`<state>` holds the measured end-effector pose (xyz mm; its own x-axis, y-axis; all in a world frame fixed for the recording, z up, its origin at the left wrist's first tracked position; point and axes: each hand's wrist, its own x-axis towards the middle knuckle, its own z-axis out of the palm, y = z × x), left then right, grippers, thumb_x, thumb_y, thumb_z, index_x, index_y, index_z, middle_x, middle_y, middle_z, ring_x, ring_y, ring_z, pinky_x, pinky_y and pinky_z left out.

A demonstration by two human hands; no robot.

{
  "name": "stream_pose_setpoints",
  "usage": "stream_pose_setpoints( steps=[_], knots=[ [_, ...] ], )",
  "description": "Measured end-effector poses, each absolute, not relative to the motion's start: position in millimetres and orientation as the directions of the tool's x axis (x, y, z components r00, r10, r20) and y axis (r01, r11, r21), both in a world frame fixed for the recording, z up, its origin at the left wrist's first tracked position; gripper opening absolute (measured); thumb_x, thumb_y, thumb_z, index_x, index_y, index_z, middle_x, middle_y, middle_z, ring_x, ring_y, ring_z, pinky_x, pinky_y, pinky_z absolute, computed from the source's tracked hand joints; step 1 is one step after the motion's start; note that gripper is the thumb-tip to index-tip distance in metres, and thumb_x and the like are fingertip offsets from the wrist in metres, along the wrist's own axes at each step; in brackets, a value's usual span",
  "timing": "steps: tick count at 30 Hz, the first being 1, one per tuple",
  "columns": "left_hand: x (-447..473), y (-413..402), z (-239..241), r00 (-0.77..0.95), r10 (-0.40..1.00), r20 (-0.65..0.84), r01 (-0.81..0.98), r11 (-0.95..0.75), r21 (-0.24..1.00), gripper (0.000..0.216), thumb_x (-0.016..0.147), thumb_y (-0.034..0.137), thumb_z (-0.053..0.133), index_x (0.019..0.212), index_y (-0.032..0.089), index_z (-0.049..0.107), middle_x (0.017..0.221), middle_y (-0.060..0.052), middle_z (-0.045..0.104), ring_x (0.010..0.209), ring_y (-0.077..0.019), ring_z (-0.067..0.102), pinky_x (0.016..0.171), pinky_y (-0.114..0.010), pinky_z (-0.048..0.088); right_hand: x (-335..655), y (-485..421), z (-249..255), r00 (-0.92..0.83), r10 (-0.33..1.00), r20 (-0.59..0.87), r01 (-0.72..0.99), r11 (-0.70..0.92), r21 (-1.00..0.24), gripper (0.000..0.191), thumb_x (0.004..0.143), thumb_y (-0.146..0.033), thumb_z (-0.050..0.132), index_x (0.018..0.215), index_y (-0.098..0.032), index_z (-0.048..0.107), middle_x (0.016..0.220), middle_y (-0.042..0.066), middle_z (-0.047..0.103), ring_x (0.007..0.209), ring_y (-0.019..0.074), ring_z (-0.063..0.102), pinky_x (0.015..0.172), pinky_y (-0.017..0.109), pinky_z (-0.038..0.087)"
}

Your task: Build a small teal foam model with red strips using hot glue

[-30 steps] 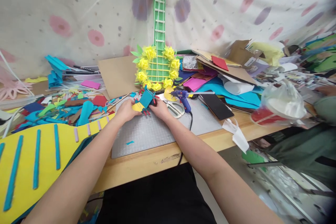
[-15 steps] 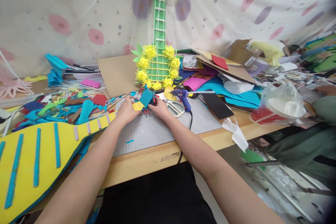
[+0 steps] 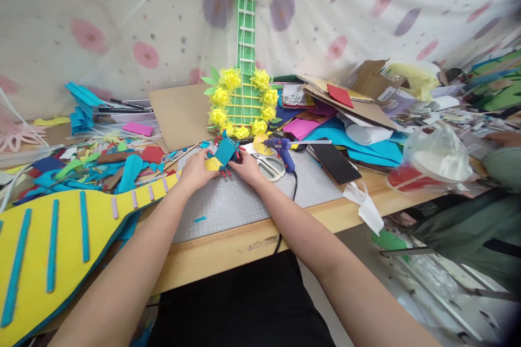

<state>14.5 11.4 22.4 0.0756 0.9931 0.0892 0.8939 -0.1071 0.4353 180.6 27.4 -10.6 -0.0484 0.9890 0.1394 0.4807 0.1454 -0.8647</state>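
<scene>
A yellow and blue toy lute [image 3: 67,244], apparently of card or foam, stretches from the lower left to the middle of the worktable. Its blue head [image 3: 226,150] carries small red pegs. My left hand [image 3: 198,171] is closed round the neck just below that head. On the other side, the fingers of my right hand [image 3: 246,167] pinch the head's edge by the pegs; the fingertips are partly hidden. Both hands are over a grey cutting mat [image 3: 228,209]. Right beside my right hand lie scissors [image 3: 273,169] and a blue glue gun [image 3: 284,152].
A green toy lute [image 3: 246,59] with yellow flowers stands upright behind. Coloured scraps [image 3: 101,165] cover the left; card and paper [image 3: 366,149] pile up at right. A phone [image 3: 336,162], a white strip [image 3: 366,206] and a bagged tub [image 3: 427,165] lie near another person's sleeve [image 3: 464,233].
The view has shifted slightly, so the lute's body sits a little further left. Both hands keep their hold on the neck and head.
</scene>
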Motion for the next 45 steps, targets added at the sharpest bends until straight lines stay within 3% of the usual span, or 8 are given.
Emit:
stream_pose_setpoints(
  steps=[4,12,19,25,30,34,45],
  knots=[
    [14.6,11.0,22.8,0.035,0.998,0.060,0.903,-0.058,0.426,0.071,0.061,0.042,0.071,0.122,0.019,0.045,0.114,-0.011,0.060,0.108,-0.0280,0.055,0.089,-0.037,0.042,180.0,27.5,-10.5,-0.034,0.989,0.141,0.494,0.139,-0.858,0.030,0.070,-0.024,0.060,0.100,-0.020,0.058,0.094,0.002,0.066,0.088,0.0185,0.061,0.084,0.033,0.045],
    [14.7,9.5,26.4,0.096,0.992,0.084,0.877,-0.124,0.465,0.072,0.055,0.047,0.073,0.117,0.020,0.048,0.117,-0.010,0.059,0.108,-0.0273,0.055,0.088,-0.037,0.043,177.8,25.3,-7.4,-0.026,0.988,0.154,0.514,0.145,-0.845,0.024,0.072,-0.025,0.059,0.095,-0.020,0.059,0.093,0.002,0.066,0.087,0.0186,0.061,0.082,0.032,0.047],
    [15.9,9.9,29.3,0.082,0.994,0.078,0.840,-0.111,0.532,0.057,0.061,0.042,0.065,0.112,0.022,0.053,0.115,-0.008,0.061,0.108,-0.0256,0.056,0.087,-0.034,0.044,177.9,20.5,-1.4,-0.058,0.981,0.185,0.503,0.189,-0.844,0.023,0.069,-0.032,0.065,0.089,-0.021,0.060,0.093,0.003,0.066,0.086,0.0194,0.061,0.081,0.034,0.048],
    [17.3,9.3,26.2,0.047,0.994,0.100,0.868,-0.090,0.488,0.059,0.060,0.051,0.066,0.109,0.020,0.053,0.110,-0.010,0.063,0.105,-0.0277,0.057,0.086,-0.037,0.044,178.8,21.1,-1.9,-0.076,0.984,0.163,0.464,0.180,-0.868,0.023,0.065,-0.020,0.060,0.088,-0.019,0.059,0.095,0.002,0.064,0.087,0.0177,0.060,0.082,0.032,0.048],
    [17.9,9.0,24.2,0.056,0.991,0.119,0.869,-0.107,0.483,0.053,0.061,0.047,0.066,0.105,0.021,0.053,0.108,-0.008,0.063,0.105,-0.0267,0.057,0.084,-0.035,0.045,174.0,21.2,-1.2,-0.040,0.986,0.163,0.375,0.166,-0.912,0.026,0.075,-0.038,0.058,0.094,-0.020,0.059,0.097,0.002,0.064,0.091,0.0173,0.060,0.084,0.031,0.047],
    [18.9,8.6,23.5,0.053,0.990,0.129,0.872,-0.108,0.477,0.055,0.061,0.045,0.066,0.108,0.019,0.052,0.110,-0.010,0.062,0.106,-0.0270,0.056,0.086,-0.036,0.044,167.8,24.2,-6.3,0.017,0.981,0.193,0.435,0.166,-0.885,0.025,0.078,-0.042,0.054,0.088,-0.020,0.059,0.096,0.004,0.065,0.095,0.0192,0.060,0.086,0.033,0.046],
    [19.2,8.6,21.9,0.011,0.993,0.117,0.871,-0.067,0.487,0.061,0.059,0.043,0.067,0.112,0.019,0.049,0.111,-0.010,0.061,0.106,-0.0273,0.056,0.087,-0.037,0.044,163.8,24.5,-10.8,0.036,0.978,0.206,0.532,0.156,-0.832,0.027,0.074,-0.035,0.059,0.095,-0.018,0.056,0.105,0.009,0.061,0.107,0.0227,0.055,0.094,0.038,0.042]
  ],
)
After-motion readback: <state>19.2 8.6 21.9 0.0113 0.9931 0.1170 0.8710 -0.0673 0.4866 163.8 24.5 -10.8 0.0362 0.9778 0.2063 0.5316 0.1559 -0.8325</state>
